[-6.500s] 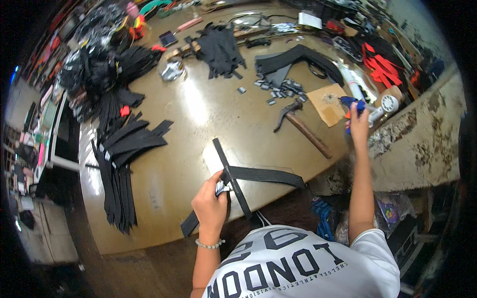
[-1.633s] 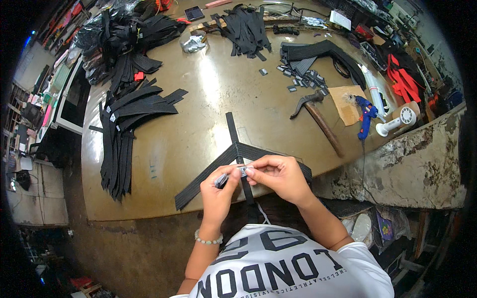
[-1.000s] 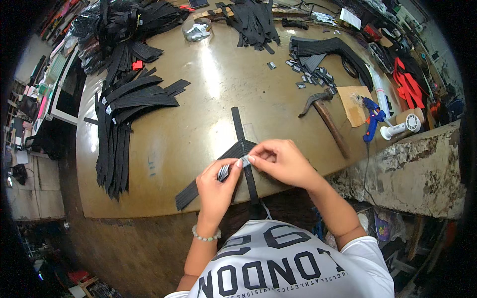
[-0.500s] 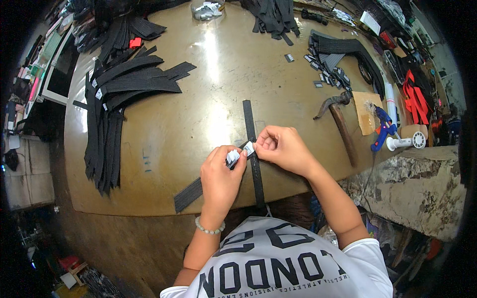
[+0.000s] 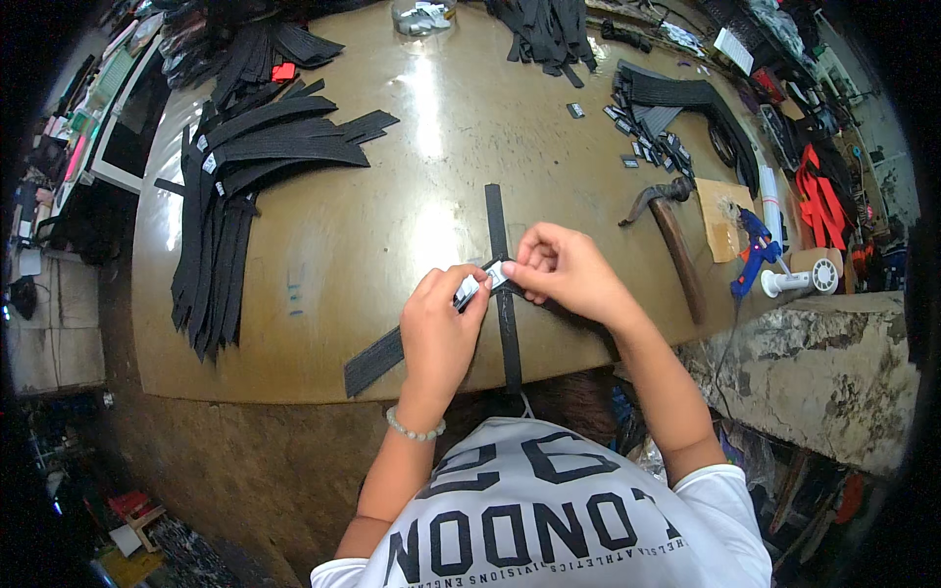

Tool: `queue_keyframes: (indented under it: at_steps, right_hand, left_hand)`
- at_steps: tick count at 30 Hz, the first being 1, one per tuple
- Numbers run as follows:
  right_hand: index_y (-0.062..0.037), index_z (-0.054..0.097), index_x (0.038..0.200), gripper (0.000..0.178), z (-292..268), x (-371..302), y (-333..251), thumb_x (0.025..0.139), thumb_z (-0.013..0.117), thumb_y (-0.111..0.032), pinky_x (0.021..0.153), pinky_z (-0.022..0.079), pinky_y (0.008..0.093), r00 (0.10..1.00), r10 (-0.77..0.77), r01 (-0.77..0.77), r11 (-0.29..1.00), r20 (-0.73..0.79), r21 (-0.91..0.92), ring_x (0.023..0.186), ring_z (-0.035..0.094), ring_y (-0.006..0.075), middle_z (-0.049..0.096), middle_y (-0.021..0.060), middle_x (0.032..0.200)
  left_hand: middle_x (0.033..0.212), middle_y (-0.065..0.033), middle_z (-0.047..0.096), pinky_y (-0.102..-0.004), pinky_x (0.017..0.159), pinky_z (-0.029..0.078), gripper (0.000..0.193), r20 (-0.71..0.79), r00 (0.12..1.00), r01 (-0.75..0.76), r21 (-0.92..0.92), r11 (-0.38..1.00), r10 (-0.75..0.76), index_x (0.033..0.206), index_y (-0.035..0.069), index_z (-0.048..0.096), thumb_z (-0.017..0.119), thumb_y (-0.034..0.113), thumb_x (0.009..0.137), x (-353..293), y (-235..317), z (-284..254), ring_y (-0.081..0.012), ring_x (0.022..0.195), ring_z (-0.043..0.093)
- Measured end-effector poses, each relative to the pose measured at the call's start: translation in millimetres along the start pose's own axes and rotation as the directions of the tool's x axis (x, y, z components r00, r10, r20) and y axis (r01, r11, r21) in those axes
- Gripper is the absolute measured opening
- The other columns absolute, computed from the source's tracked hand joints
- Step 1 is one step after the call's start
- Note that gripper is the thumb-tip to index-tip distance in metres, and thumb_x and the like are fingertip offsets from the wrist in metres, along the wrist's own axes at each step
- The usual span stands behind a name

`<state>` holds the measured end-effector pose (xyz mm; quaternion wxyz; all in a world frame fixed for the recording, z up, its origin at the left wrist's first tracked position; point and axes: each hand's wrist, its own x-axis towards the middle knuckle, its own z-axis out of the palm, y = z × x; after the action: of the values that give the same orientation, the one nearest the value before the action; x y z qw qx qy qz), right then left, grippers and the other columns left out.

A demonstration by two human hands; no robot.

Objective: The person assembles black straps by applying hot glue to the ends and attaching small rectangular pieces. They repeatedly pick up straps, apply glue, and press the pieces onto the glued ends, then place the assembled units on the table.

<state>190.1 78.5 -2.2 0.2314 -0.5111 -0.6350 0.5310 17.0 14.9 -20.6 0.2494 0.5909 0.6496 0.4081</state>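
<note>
My left hand (image 5: pixel 439 331) and my right hand (image 5: pixel 561 269) meet at the near edge of the brown table (image 5: pixel 392 196). Between their fingertips they pinch a small white label (image 5: pixel 485 282) on a wide black strap (image 5: pixel 377 358) that runs down to the left. A narrow black strip (image 5: pixel 498 255) lies across it, pointing away from me and passing under my hands.
A fan of black straps (image 5: pixel 245 186) lies at the left. A hammer (image 5: pixel 671 235), a blue glue gun (image 5: pixel 750 250) on cardboard and a white tape roll (image 5: pixel 814 274) sit at the right. More black straps (image 5: pixel 676 98) and small metal pieces lie far right.
My right hand came back from the glue gun at the far right and joined my left on the strap. Since then both hands stay on the white label with small finger shifts.
</note>
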Motion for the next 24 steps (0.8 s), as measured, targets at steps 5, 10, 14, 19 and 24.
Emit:
queue_keyframes:
  at_steps: [5,10,14,19,24]
  right_hand:
    - [-0.0006,0.058,0.081,0.025,-5.2,-38.6,-8.0,0.079,0.076,-0.018,0.056,0.049,0.0362,0.999,0.046,-0.031,0.923,0.029,-0.384,0.058,0.063,0.0275,0.062,0.0154,0.064]
    - [-0.0008,0.052,0.08,0.023,21.4,-52.8,-13.0,0.078,0.072,-0.012,0.064,0.051,0.044,0.988,-0.129,0.152,0.903,0.084,-0.403,0.075,0.064,0.0409,0.064,0.0204,0.079]
    - [-0.0004,0.059,0.095,0.017,7.4,-18.4,-8.1,0.078,0.063,0.002,0.071,0.052,0.0396,0.854,-0.519,0.496,0.803,0.021,-0.33,0.082,0.063,0.0367,0.063,0.0159,0.094]
    - [0.0036,0.068,0.095,0.008,-11.2,25.7,1.7,0.086,0.067,0.003,0.061,0.055,0.0254,0.975,-0.189,0.189,0.982,0.116,0.012,0.07,0.068,0.0132,0.064,0.007,0.085]
    - [0.0043,0.068,0.093,0.008,-6.2,28.9,2.0,0.087,0.07,-0.001,0.054,0.055,0.0254,0.987,-0.127,0.118,0.988,0.098,0.097,0.062,0.066,0.0122,0.063,0.0063,0.083]
  left_hand:
    - [0.072,-0.0119,0.06,-0.0342,0.057,0.044,0.012,-0.031,1.0,-0.002,0.043,0.999,0.003,0.09,0.006,0.071,0.075,0.014,0.082,-3.9,-1.0,2.1,-0.0236,0.061,0.057]
    - [0.076,-0.0109,0.059,-0.0393,0.057,0.046,0.013,-0.004,1.0,-0.021,0.071,0.997,0.022,0.093,0.009,0.07,0.074,0.013,0.081,-4.6,-3.1,2.7,-0.0295,0.063,0.059]
    - [0.073,-0.0116,0.059,-0.0365,0.057,0.045,0.012,-0.033,0.999,-0.037,0.036,0.999,0.038,0.091,0.008,0.072,0.074,0.013,0.081,-5.5,-4.5,3.2,-0.0263,0.06,0.057]
    - [0.076,-0.0104,0.058,-0.0382,0.057,0.047,0.015,-0.025,0.999,-0.033,0.062,0.998,0.035,0.093,0.011,0.071,0.074,0.011,0.078,-6.5,-4.9,2.9,-0.0293,0.062,0.06]
    - [0.075,-0.0097,0.058,-0.038,0.055,0.047,0.016,-0.046,0.999,-0.019,0.064,0.998,0.022,0.093,0.012,0.071,0.076,0.017,0.079,-6.6,-2.7,4.2,-0.0293,0.061,0.061]
